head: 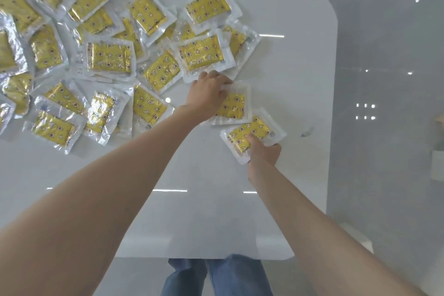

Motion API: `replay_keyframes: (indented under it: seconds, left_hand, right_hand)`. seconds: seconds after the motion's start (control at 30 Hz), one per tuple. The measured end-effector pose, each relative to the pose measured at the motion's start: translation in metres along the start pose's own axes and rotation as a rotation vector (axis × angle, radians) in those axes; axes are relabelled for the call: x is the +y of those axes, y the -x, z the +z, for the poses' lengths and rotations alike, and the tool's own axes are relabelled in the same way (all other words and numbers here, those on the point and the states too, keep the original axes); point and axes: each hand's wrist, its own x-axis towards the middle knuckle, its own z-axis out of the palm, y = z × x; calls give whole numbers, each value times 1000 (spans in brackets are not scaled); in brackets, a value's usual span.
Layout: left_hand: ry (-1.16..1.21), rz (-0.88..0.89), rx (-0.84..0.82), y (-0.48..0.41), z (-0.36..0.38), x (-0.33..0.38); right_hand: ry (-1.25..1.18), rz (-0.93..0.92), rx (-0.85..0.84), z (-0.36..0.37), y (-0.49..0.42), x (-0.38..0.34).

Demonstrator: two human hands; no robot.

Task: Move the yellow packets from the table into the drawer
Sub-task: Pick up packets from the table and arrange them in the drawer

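Several yellow packets in clear plastic wrap (pixel 110 57) lie scattered over the far left and middle of the white table (pixel 216 211). My left hand (pixel 207 94) reaches across and grips the top edge of one yellow packet (pixel 234 107) near the table's right side. Just below it, my right hand (pixel 264 151) pinches a second yellow packet (pixel 252 131), thumb on top, fingers under its near edge. The two held packets lie side by side, apart from the main pile. No drawer is in view.
The table's right edge and rounded far corner (pixel 330 14) border a glossy grey floor (pixel 384 79). Its near edge runs above my legs in blue jeans (pixel 216 276). A small dark mark (pixel 305 133) sits near the right edge.
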Motion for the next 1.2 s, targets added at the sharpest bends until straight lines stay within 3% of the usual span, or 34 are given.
replay_keyframes:
  seconds: [0.27,0.73,0.97,1.1,1.2]
  left_hand:
    - [-263,107,-153,13,-7,-10]
    - [-203,-114,-186,34,18,4]
    - [216,-256,-71,66,21,-5]
    - [496,-445,-52,81,16,-20]
    - [546,-493,-36,91,18,-36]
  right_hand:
    - [-55,44,-25,13,7,-3]
    - [78,-145,-98,3,11,3]
    - [254,-253,-212,-1,10,6]
    - [313,-318,-255,-6,10,8]
    - [353,-340,-296,-9,9,11]
